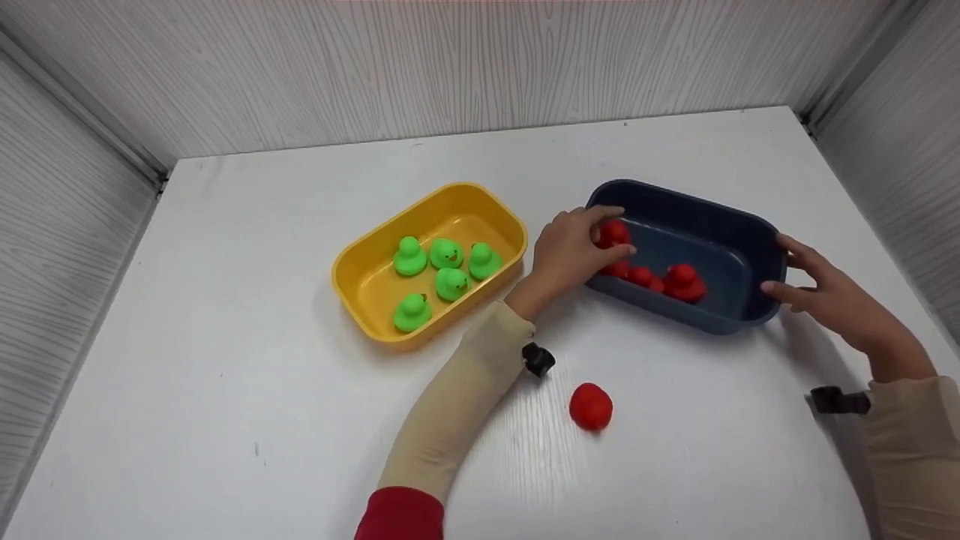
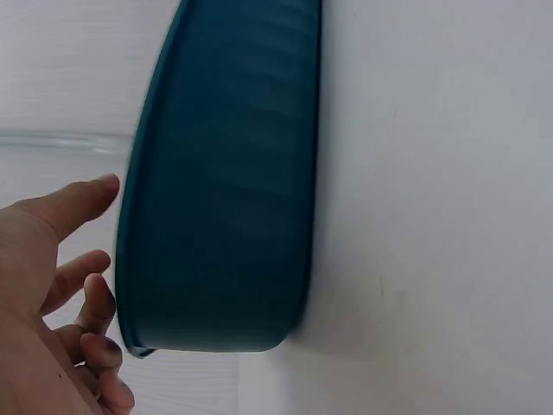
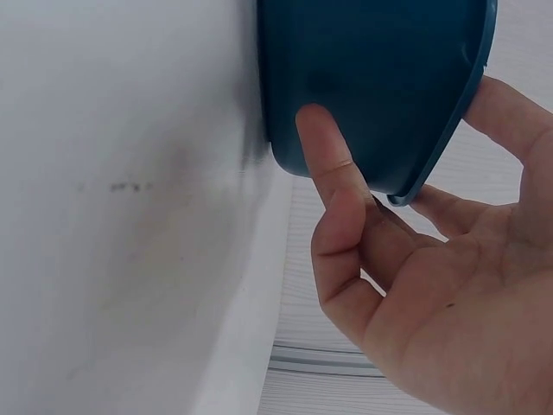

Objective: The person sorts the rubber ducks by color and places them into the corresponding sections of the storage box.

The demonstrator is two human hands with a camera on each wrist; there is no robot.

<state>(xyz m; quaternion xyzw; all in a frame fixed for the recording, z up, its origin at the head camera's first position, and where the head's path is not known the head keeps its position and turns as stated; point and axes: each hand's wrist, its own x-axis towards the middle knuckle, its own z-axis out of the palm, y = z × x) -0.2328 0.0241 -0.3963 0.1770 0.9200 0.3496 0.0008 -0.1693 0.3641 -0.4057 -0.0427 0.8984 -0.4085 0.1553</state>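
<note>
From the head view, our left hand [image 1: 574, 251] pinches a red duck [image 1: 613, 233] over the blue bin [image 1: 731, 315], near the surface's far right corner. Our right hand [image 1: 821, 289] grips its right wall. One red duck [image 1: 591, 406] remains loose; five green ducks [image 1: 446, 276] sit sorted in the yellow bin [image 1: 360, 259].

At the left wrist, fingers [image 2: 73, 207] curl beside the bin [image 2: 225, 190].

At the right wrist, thumb [image 3: 324, 151] presses the bin wall [image 3: 380, 78].

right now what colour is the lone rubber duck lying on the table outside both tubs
Red. The lone rubber duck on the white table shows best in the head view.
</note>
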